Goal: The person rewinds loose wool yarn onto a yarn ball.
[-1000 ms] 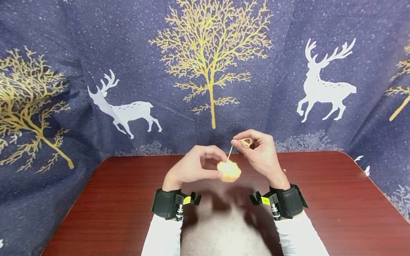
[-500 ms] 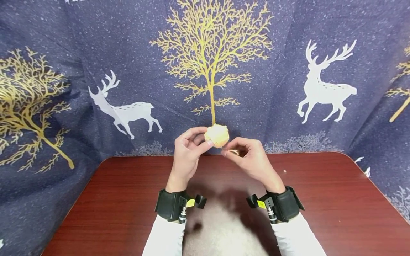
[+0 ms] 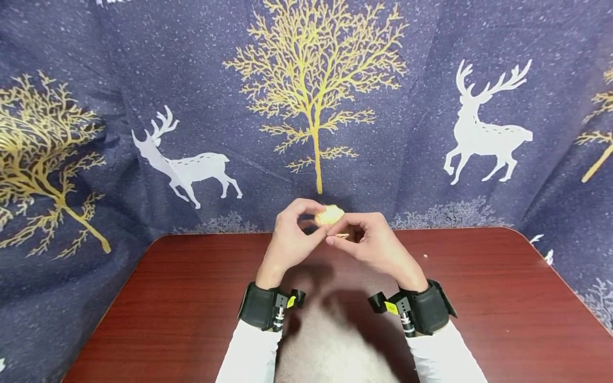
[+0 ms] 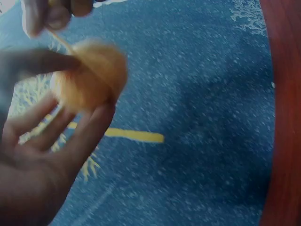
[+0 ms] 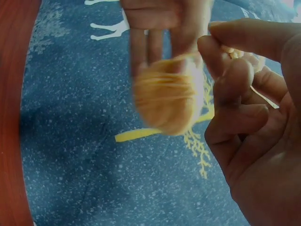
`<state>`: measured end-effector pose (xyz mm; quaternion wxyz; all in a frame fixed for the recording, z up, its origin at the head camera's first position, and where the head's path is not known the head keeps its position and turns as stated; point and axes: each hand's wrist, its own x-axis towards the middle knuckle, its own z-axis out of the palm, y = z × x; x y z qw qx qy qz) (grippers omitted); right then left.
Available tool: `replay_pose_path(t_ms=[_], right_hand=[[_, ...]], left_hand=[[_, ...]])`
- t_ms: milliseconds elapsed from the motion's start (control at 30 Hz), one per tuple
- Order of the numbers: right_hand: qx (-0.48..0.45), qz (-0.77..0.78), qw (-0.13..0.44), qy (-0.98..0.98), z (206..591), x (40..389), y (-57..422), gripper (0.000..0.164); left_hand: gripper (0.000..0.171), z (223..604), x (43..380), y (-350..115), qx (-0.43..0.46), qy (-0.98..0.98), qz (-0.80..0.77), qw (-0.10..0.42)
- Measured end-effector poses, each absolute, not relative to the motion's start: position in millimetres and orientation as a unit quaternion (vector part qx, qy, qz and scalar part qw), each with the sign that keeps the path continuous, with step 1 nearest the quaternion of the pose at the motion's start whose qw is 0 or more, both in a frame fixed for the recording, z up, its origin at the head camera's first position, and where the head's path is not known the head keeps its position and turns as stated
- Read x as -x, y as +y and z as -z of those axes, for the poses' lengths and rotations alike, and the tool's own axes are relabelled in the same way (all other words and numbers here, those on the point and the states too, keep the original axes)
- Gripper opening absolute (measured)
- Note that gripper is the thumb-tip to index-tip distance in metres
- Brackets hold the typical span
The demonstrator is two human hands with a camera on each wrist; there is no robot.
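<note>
A small ball of yellow-orange yarn (image 3: 330, 215) is held up over the table's far edge. My left hand (image 3: 298, 234) grips it between thumb and fingers; in the left wrist view the yarn ball (image 4: 96, 77) looks blurred. Close beside it, my right hand (image 3: 375, 239) pinches a strand of yarn (image 4: 61, 41) that runs taut to the ball. In the right wrist view, wound turns show across the yarn ball (image 5: 164, 96), and looped yarn (image 5: 233, 52) lies among the right hand's curled fingers.
The reddish-brown table (image 3: 191, 287) spreads below both hands, with a pale mat (image 3: 335, 340) at its near middle. A tiny white speck (image 3: 425, 256) lies to the right. A dark blue cloth (image 3: 268, 175) with trees and deer hangs behind.
The yarn ball rose with the left hand, then dropped slightly and tilted. My right hand came down and left, from above the ball to its near right side, shortening the visible strand.
</note>
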<state>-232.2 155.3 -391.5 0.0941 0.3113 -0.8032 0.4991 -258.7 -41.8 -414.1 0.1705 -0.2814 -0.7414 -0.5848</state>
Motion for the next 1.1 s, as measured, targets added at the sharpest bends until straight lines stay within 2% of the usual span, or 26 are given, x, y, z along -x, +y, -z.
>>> replay_pose_path(t_ms=[133, 367, 567, 667, 833, 1100], right_hand=[[-0.288, -0.537, 0.089, -0.788, 392, 236, 163, 0.005], [-0.255, -0.589, 0.120, -0.757, 397, 245, 174, 0.007], [-0.256, -0.624, 0.112, -0.730, 402, 250, 173, 0.007], [-0.260, -0.630, 0.101, -0.725, 403, 251, 172, 0.007], [-0.266, -0.630, 0.092, -0.724, 405, 251, 168, 0.006], [-0.277, -0.583, 0.097, -0.758, 405, 248, 162, 0.008]], left_hand=[[0.033, 419, 262, -43, 0.322, -0.755, 0.562, 0.101], [0.034, 419, 264, -48, 0.370, -0.768, 0.520, 0.049], [0.034, 415, 261, -52, 0.417, -0.662, 0.620, -0.051], [0.034, 413, 259, -54, 0.425, -0.600, 0.673, -0.080], [0.031, 410, 257, -55, 0.429, -0.532, 0.726, -0.081], [0.033, 406, 255, -51, 0.374, -0.468, 0.801, -0.008]])
